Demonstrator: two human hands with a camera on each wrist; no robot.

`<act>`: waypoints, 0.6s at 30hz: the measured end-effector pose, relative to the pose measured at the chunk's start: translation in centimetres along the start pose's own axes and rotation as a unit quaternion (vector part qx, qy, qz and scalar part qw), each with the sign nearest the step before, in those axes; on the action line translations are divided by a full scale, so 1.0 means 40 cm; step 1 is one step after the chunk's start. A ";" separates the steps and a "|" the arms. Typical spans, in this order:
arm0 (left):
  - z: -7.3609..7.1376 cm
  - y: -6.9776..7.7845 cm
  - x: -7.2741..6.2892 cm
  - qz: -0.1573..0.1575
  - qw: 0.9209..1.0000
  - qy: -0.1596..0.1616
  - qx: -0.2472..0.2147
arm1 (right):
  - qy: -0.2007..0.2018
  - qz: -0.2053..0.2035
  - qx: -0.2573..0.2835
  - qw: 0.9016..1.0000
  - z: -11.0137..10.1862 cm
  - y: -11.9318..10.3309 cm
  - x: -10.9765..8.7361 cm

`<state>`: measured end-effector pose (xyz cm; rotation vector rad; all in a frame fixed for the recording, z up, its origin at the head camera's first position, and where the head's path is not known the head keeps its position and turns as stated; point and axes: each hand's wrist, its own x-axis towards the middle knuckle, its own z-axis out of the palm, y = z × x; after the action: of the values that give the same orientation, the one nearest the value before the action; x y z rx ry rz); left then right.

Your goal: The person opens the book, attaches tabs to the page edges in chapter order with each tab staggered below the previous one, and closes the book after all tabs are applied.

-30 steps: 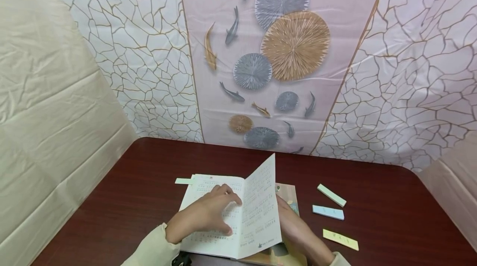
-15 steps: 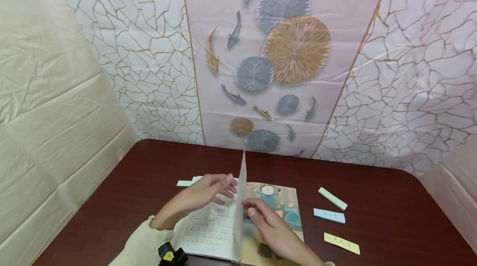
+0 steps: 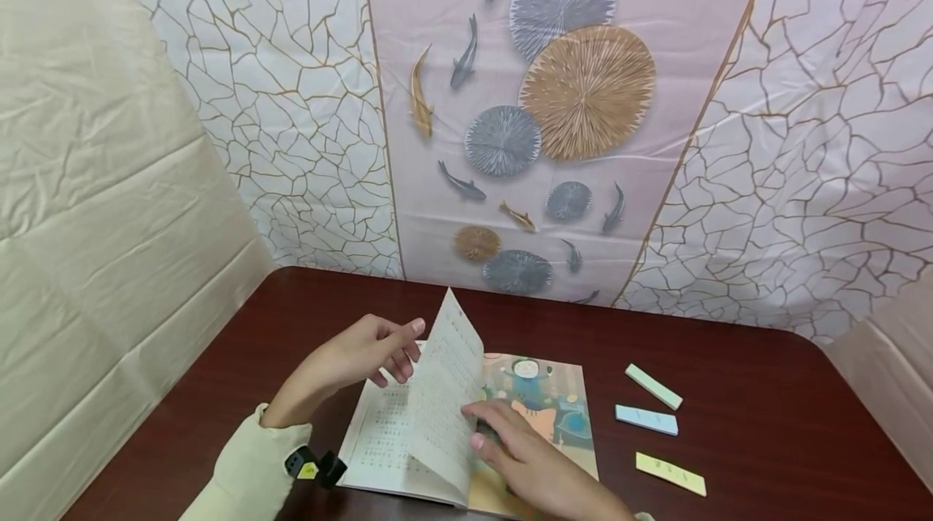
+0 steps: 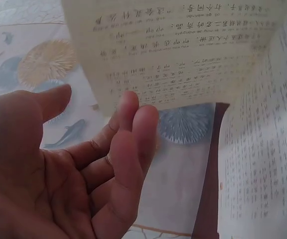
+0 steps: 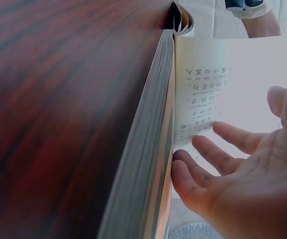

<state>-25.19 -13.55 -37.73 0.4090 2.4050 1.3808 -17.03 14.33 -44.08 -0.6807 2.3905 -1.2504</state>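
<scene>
A: Where is the raised page (image 3: 445, 399) right now?

B: Standing up out of the open book (image 3: 364, 468), tilted left over the left-hand page (image 3: 382, 420). Its long axis runs away from the person, along the bound edge.

A: Which of the hands is nearer?

B: Depends on the edge — the left hand (image 3: 360, 355) is just beside the free one, towards its far end, while the right hand (image 3: 521, 456) is across the paper, fingertips by the bound side. I'd judge that this matters most: the page comes between the two and leans to the left hand.

A: Is either gripping it?

B: Not that I can see. The left fingers are loosely bent with the thumb well apart; whether they touch the paper, I can't tell. The right fingers are relaxed and slightly spread, at the paper but pinching nothing.

A: And further out?

B: The illustrated page (image 3: 576, 399) lies flat on the book's right side, partly under the right hand. Beyond it, on the tabletop (image 3: 758, 424), lie three strips — green (image 3: 653, 387), blue (image 3: 646, 420) and yellow (image 3: 670, 473).
</scene>
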 end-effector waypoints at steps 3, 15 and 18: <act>-0.006 0.000 -0.002 -0.002 1.000 0.007 0.028 | -0.014 -0.010 -0.022 1.000 0.001 0.001 -0.004; -0.065 -0.083 0.006 0.002 0.992 -0.027 0.125 | -0.051 0.024 -0.032 0.998 -0.004 0.001 -0.014; -0.065 -0.105 0.011 -0.015 0.991 -0.041 0.128 | -0.065 0.032 -0.036 0.997 -0.003 0.003 -0.018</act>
<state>-27.05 -17.43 -40.22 0.4808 2.5153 1.0234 -16.54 14.90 -44.05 -0.6784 2.3400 -1.0654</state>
